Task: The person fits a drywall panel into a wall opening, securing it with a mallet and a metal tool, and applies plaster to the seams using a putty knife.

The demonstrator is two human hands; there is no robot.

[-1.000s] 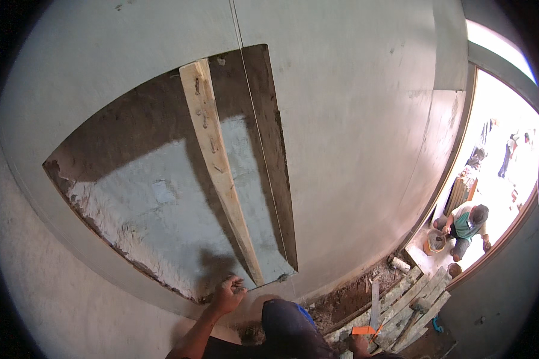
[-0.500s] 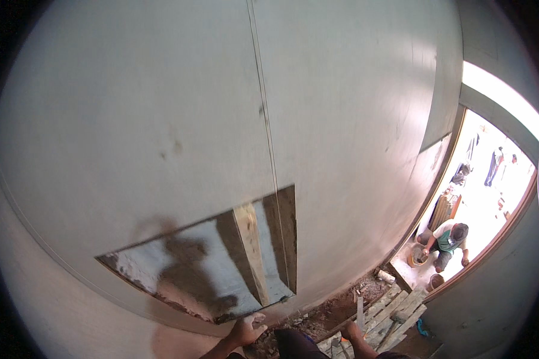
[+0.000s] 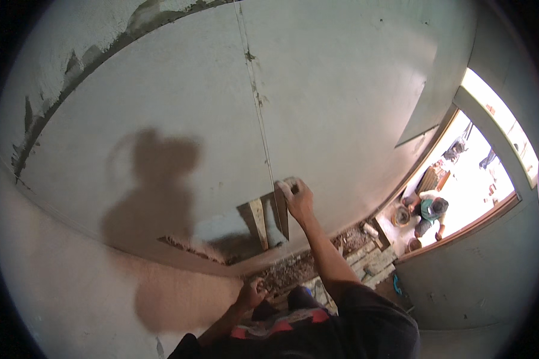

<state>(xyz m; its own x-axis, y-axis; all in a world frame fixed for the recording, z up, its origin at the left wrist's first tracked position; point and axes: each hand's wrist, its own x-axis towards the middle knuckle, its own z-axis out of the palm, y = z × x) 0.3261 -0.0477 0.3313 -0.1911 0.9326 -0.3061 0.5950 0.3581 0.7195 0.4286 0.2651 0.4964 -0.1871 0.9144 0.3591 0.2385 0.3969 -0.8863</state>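
A thin string point(image 3: 259, 109) runs down the grey wall panel point(image 3: 341, 107), with a faint second line beside it. My right hand point(image 3: 298, 199) is raised against the panel at the upper right corner of a cut-out opening point(image 3: 224, 226). Its thumb and fingers are pinched together at the string. Inside the opening stands a pale wooden strip point(image 3: 259, 222). Lower down, in front of my body, my left hand point(image 3: 251, 294) is closed with curled fingers; what it holds, if anything, is hidden.
Rubble point(image 3: 293, 272) lies along the wall's foot beside wooden planks point(image 3: 371, 263). At right, a person point(image 3: 432, 210) crouches in a bright doorway near a bucket point(image 3: 400, 216). A blue item point(image 3: 396, 284) lies by the planks. My shadow point(image 3: 156, 197) falls on the wall.
My right hand has risen from above the planks to the string on the wall. My left hand appears lower and closed. The view has shifted upward, showing the rough upper wall edge.
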